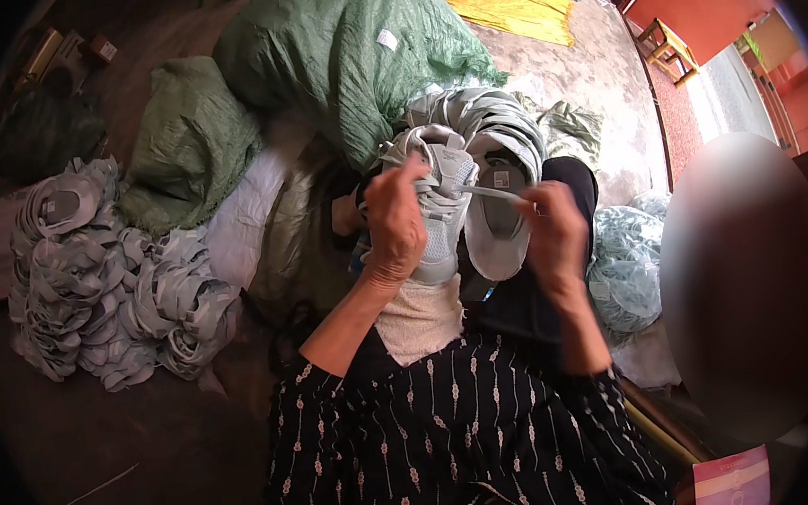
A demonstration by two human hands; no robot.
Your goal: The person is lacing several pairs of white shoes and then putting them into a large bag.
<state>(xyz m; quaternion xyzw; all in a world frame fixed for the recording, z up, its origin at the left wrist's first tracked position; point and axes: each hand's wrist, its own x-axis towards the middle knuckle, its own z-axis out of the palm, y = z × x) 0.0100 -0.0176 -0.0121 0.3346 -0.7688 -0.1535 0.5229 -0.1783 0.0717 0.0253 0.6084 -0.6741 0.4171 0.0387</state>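
head view: my right hand (556, 231) pinches a flat pale-grey fabric lace (489, 193) running from the pale-grey mesh shoe (442, 226) beside a cream nubbly cloth (419, 322); my left hand (395, 220) curls at the shoe's left, its exact grip i cannot tell.

Beside one laced shoe (443, 240), one left hand (396, 220) and one right hand (557, 231) are counted; beyond it, two green sacks (331, 54), one yellow cloth (512, 2) and one stool (665, 50); to its left, one heap of uppers (112, 285).
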